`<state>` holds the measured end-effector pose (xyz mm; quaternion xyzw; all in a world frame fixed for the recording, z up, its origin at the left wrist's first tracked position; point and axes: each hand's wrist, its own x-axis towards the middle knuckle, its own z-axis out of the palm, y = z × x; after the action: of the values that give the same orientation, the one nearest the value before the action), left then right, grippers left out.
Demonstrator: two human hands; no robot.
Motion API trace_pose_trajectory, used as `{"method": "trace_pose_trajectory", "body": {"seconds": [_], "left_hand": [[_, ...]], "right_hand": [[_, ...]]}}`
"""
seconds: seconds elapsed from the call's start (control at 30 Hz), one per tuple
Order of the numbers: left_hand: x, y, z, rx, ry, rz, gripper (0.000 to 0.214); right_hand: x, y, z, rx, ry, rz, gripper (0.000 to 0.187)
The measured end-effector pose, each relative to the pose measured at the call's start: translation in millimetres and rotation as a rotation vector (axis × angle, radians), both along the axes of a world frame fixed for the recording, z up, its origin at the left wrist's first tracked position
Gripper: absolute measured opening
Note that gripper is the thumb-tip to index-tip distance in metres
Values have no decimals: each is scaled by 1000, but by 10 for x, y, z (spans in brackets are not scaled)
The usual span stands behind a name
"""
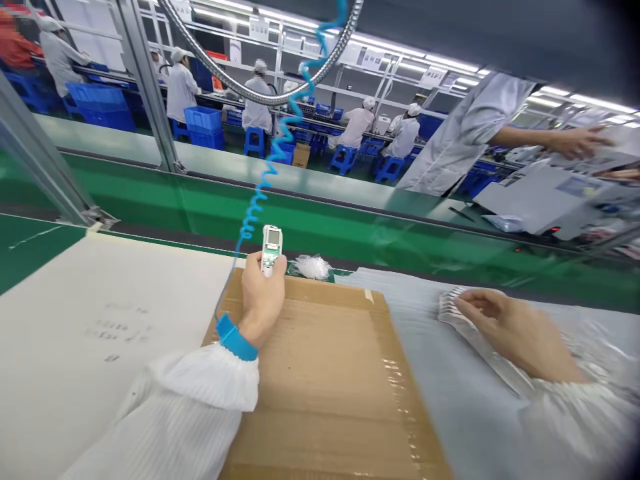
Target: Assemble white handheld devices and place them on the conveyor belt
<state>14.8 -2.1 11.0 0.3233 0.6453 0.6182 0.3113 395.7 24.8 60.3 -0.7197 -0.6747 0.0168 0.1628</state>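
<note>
My left hand (262, 293) is closed round a small white device with a green circuit board and a little screen (271, 247), held upright above the far edge of a flat cardboard sheet (320, 387). A blue wrist strap (236, 339) sits on that wrist, its coiled blue cord (265, 180) rising away. My right hand (505, 323) rests on a row of thin silvery plastic-wrapped pieces (453, 308) lying on grey foam sheeting (450, 400); its fingers curl on the top pieces.
A crumpled clear plastic bag (313, 267) lies beyond the cardboard. A white mat (100, 320) covers the bench at left. A green conveyor (350, 227) runs across behind. A co-worker's arm (550, 140) reaches over machines at right. Several people sit at far benches.
</note>
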Motion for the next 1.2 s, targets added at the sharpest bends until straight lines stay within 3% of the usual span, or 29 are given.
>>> {"method": "trace_pose_trajectory", "body": {"seconds": [0.07,0.17,0.37,0.47,0.6,0.7,0.8,0.9,1.0,1.1,1.2], "left_hand": [[26,-1,18,-2,-73,-22,24],[63,-19,70,16,-184,-66,22],[107,-74,191,100,-276,-196,30],[112,-78,176,115,-288,-264,33],[107,-75,72,12,-115,-245,34],[112,-77,20,-54,-31,-251,36],[134,-105,47,-47,-19,-325,42],[158,-151,113,-7,8,-406,49],[161,-176,140,-41,96,-464,52],[147,-167,131,-132,82,-467,46],[135,-150,136,-203,-146,-559,42]], "right_hand": [[366,-124,-19,-44,-77,-31,25],[580,-256,-166,-94,-175,-10,27],[399,-284,-323,-31,-326,-106,31],[349,-296,-258,-118,-359,-92,35],[225,-315,-48,-156,-317,-62,35],[-130,-261,125,-103,34,59,29],[-767,-173,160,-155,664,223,40],[-1519,-122,17,-148,1210,334,56],[-2072,-114,-205,-174,1589,349,62],[-2226,-106,-374,-263,1737,425,58],[-2093,-68,-463,-353,1734,523,51]]}}
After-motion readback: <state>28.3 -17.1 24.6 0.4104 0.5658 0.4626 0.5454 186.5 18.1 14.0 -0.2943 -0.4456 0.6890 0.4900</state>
